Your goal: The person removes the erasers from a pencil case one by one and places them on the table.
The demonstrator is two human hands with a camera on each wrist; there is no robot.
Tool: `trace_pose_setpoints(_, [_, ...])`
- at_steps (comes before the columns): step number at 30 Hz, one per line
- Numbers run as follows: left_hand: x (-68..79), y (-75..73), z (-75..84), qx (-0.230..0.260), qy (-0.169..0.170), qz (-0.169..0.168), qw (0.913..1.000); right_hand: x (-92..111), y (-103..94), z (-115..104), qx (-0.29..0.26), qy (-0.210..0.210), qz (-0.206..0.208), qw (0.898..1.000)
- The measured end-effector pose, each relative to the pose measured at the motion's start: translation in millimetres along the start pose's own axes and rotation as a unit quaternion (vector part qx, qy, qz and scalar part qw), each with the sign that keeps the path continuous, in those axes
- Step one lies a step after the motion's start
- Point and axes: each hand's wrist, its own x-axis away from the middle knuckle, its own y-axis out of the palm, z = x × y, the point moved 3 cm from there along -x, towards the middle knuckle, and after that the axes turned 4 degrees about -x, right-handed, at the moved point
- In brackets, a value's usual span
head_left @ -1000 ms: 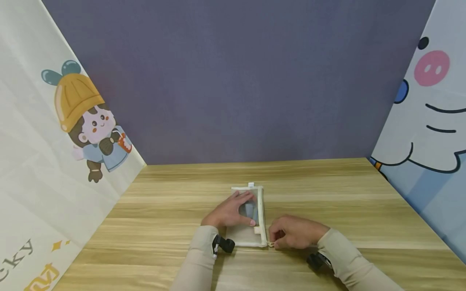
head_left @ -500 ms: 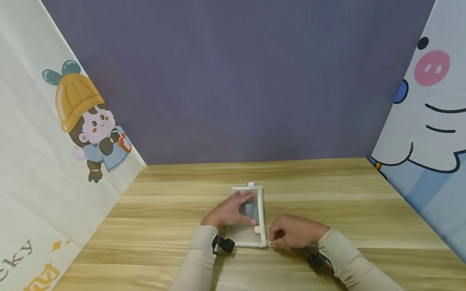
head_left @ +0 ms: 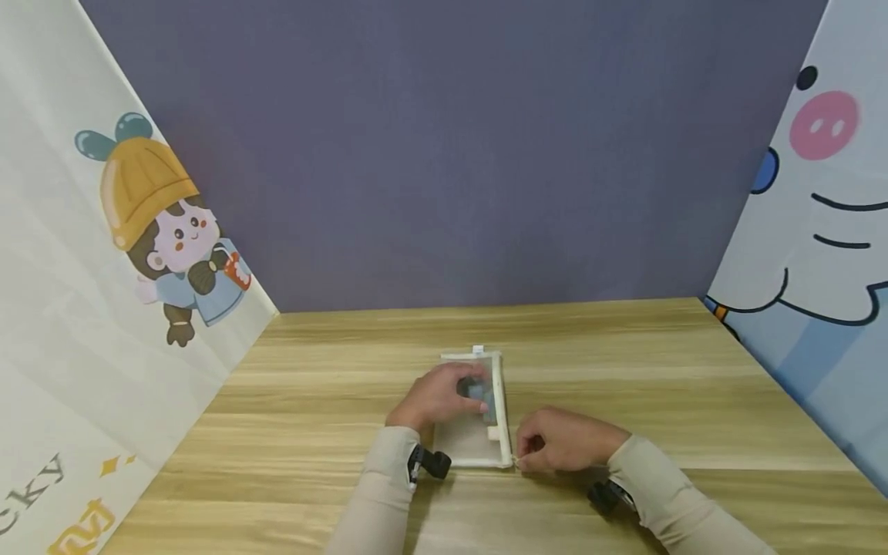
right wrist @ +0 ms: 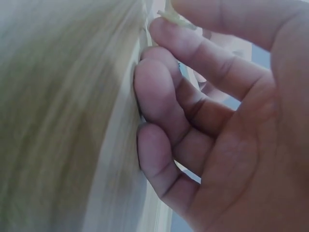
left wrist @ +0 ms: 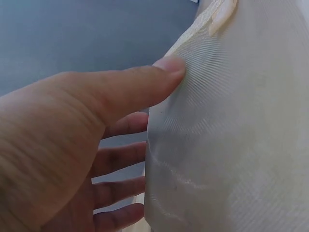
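A translucent mesh zipper pouch (head_left: 468,443) with cream borders lies on the table, its zipper edge to the right. Something grey-blue shows dimly through the mesh. My left hand (head_left: 433,399) is over its upper half with curved fingers. In the left wrist view, the thumb (left wrist: 169,72) lies on the front of a raised fold of mesh (left wrist: 207,135), while the other fingertips disappear behind that fold. At the pouch's near right corner, my right hand (head_left: 565,441) pinches a short yellowish zipper pull cord (right wrist: 176,19) between thumb and index finger. Its other fingers are curled against the table.
The wood-grain table (head_left: 333,370) extends around the pouch on every side. Behind it rises a dark grey-purple panel (head_left: 444,154). Printed cartoon panels flank the left (head_left: 55,231) and right (head_left: 832,308) sides. A small white tag (head_left: 478,349) sticks out from the pouch's far edge.
My left hand has gone from lying spread over the pouch to curved fingers, with the thumb drawn towards the far side. The right hand stays at the corner, with the cord still pinched.
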Motion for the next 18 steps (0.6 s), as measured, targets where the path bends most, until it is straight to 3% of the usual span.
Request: trace_pose_setpoints(18, [0.1,-4.9,9.6,-0.075,-0.018,0.055,0.9955,-2.4,1.4,1.3,-0.018,0.032,0.005,0.999])
